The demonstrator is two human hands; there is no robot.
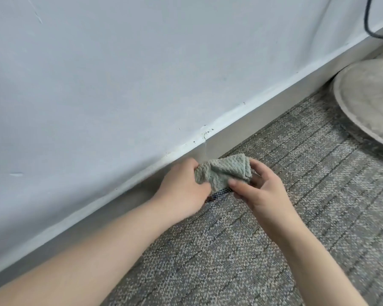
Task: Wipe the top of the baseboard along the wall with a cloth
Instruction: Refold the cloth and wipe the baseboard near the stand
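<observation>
A pale blue-grey painted wall (119,74) meets a long grey baseboard (263,107) whose top edge, speckled with dirt, runs open toward the upper right. Grey patterned carpet (230,250) lies clear alongside. Just off the baseboard, the left hand (181,186) and right hand (259,186) both pinch a folded, textured grey-green cloth (223,171).

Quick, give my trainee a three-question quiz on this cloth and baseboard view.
1. True or false: the cloth is pressed on the baseboard top.
2. How many hands hold the cloth?
3. Where do dark specks sit: A) carpet, B) baseboard top, C) round base?

Key: 1 false, it is held in front of the board, off its top. 2 both, left hand and right hand. 3 B.
</observation>
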